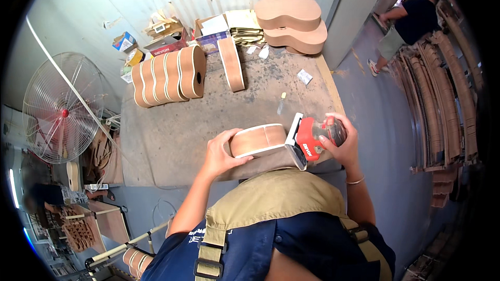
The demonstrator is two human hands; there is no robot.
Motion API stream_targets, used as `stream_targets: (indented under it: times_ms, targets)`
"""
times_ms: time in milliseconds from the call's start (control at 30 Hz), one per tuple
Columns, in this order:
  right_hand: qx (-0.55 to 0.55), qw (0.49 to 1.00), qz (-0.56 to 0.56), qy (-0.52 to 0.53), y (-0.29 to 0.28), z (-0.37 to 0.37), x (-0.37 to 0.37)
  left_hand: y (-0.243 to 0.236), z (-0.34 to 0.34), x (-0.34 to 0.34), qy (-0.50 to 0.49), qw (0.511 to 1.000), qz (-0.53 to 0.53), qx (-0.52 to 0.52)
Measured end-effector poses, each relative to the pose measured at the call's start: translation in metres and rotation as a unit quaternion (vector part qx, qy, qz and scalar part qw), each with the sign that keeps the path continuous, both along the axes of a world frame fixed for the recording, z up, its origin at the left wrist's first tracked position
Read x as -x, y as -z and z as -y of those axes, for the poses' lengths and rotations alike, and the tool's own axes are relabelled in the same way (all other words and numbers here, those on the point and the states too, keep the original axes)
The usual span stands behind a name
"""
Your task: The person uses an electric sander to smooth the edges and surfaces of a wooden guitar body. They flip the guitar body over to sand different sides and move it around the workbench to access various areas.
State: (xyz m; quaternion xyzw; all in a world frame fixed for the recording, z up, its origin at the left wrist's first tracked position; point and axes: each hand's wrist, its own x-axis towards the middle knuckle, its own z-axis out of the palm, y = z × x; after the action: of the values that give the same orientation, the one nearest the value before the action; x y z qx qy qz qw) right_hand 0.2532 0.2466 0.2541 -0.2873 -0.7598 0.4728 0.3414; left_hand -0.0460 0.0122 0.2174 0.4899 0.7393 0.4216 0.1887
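A small wooden guitar body [260, 141] with pale edging stands on its side near the front of the workbench [166, 143]. My left hand [221, 152] is wrapped round its left end, thumb on the near side. My right hand [341, 140] grips a red and black power sander [311, 138], holding it tipped on its side. The sander's flat pad faces left and lies against or very close to the body's right end. Whether the pad actually touches the wood I cannot tell.
Several guitar bodies [166, 75] stand in a row at back left, beside a single one [232, 65]. Larger bodies [289, 13] are stacked at back right. A brush [282, 103] lies mid-bench. A caged fan [65, 112] stands left; another person [414, 18] is far right.
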Motion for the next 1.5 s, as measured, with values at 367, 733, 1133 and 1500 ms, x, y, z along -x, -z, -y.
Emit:
stream_targets:
  times_ms: [367, 733, 1133, 1500]
  targets:
    - [-0.268, 0.908, 0.104, -0.305, -0.091, 0.012, 0.103, 0.031, -0.026, -0.018, 0.044, 0.995, 0.087, -0.014]
    - [-0.248, 0.903, 0.116, -0.331, -0.088, -0.001, 0.102, 0.032, -0.017, 0.006, 0.042, 0.993, 0.114, 0.009]
    - [-0.221, 0.906, 0.123, -0.339, -0.081, -0.023, 0.092, 0.033, -0.026, 0.011, 0.057, 0.992, 0.116, -0.003]
    - [-0.217, 0.914, 0.097, -0.329, -0.074, -0.033, 0.095, 0.039, -0.024, 0.010, 0.055, 0.988, 0.142, 0.008]
